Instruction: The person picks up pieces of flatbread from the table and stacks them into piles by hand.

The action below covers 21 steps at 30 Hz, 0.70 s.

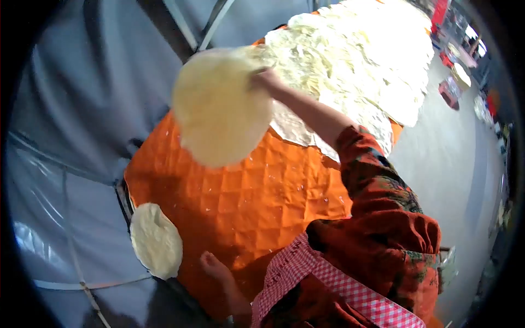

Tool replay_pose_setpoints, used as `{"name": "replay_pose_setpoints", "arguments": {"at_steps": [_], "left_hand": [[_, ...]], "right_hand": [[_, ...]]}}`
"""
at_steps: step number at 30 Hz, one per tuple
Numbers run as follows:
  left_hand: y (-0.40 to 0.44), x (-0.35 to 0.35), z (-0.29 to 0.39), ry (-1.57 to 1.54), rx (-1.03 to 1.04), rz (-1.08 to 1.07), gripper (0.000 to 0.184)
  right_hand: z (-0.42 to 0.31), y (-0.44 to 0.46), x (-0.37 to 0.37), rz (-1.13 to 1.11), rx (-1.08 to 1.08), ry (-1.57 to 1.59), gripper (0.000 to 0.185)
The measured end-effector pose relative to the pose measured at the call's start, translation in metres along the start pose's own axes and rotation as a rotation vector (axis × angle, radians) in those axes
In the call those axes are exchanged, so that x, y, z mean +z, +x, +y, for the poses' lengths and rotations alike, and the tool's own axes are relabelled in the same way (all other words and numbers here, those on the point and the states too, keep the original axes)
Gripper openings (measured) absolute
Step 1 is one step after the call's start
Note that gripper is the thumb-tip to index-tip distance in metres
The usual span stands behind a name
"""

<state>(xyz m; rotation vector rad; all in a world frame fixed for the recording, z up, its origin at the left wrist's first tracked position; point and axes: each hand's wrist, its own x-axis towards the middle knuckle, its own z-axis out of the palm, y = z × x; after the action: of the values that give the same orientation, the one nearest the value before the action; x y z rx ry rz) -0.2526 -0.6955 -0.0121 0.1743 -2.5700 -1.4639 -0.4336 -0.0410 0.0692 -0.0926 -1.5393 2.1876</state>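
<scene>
A pale oval dough sheet (156,240) edges a creased orange cloth (262,202), near an empty, relaxed bare left hand (217,268), with a round cream dough sheet (221,112) aloft in the right hand's grip (264,81), near heaped whitish sheets (355,60).

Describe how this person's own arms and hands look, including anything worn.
The right hand and left hand look ungloved, though the right is blurred. The right sleeve is rust-red with dark patterned patches and ends near the elbow, leaving the right forearm bare. The visible left forearm is also bare.
</scene>
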Motion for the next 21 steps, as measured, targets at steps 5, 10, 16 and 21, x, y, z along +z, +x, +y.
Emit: {"name": "replay_pose_setpoints", "arguments": {"at_steps": [5, 10, 16, 21], "left_hand": [[-0.029, 0.007, -0.056, 0.638, 0.445, 0.000, 0.018], [-0.030, 0.008, -0.068, 0.696, 0.487, -0.001, 0.023], [-0.025, 0.015, -0.069, 0.518, 0.423, -0.055, 0.025], [-0.023, 0.006, -0.052, 0.579, 0.432, 0.056, 0.025]], "right_hand": [[0.010, -0.094, -0.030, 0.870, 0.078, -1.334, 0.041], [0.137, -0.159, 0.140, 0.064, 0.405, -0.405, 0.024], [0.341, -0.167, 0.395, -0.617, 0.172, -0.806, 0.023], [0.300, -0.171, 0.529, -0.173, 0.985, -0.206, 0.021]]}}
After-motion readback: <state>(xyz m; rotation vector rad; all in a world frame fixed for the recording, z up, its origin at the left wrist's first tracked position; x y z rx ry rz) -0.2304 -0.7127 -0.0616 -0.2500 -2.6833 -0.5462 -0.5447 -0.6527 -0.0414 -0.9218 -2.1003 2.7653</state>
